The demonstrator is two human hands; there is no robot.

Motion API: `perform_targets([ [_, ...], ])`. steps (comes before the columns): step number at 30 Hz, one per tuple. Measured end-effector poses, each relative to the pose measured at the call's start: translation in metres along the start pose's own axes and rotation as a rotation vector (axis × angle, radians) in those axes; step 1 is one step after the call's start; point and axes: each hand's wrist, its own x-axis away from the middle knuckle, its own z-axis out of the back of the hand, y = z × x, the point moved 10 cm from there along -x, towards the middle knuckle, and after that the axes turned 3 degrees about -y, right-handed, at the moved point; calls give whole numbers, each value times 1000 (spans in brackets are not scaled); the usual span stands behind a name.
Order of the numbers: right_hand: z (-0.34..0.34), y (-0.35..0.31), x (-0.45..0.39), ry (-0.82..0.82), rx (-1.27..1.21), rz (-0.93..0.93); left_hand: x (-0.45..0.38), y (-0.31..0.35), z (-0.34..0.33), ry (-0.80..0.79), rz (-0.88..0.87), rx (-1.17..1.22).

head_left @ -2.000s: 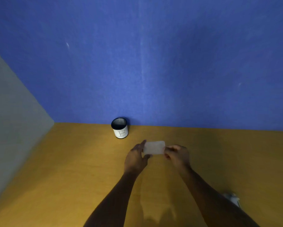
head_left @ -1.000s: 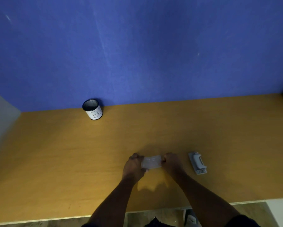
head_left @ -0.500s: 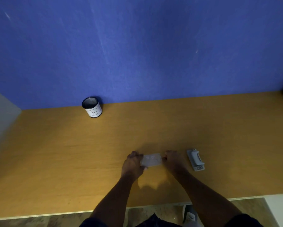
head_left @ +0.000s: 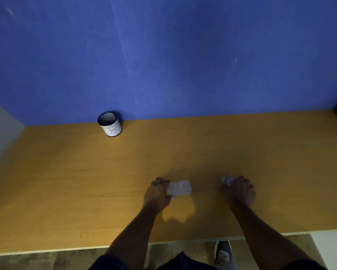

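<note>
Orange desk (head_left: 66,182), blue wall (head_left: 163,55) behind. Left hand (head_left: 157,193) pinches white card (head_left: 180,187) by its edge. Right hand (head_left: 240,190) grips gray device (head_left: 227,179).

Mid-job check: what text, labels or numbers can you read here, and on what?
"B": handwritten on the white label of the mesh cup by the blue wall.
Small marks on the pale card held by the left hand: too blurred to read.
Grey tool in the right hand: no text legible.
</note>
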Motion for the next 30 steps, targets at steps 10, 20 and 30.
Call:
perform_targets([
  [10,-11,9,-10,-58,-125,-25,-2,3,1,-29,-42,22],
  [20,-6,-91,13,-175,-383,497,-6,0,16,38,-12,285],
  [30,-42,-164,66,-401,-144,860,-9,-7,8,-48,147,670],
])
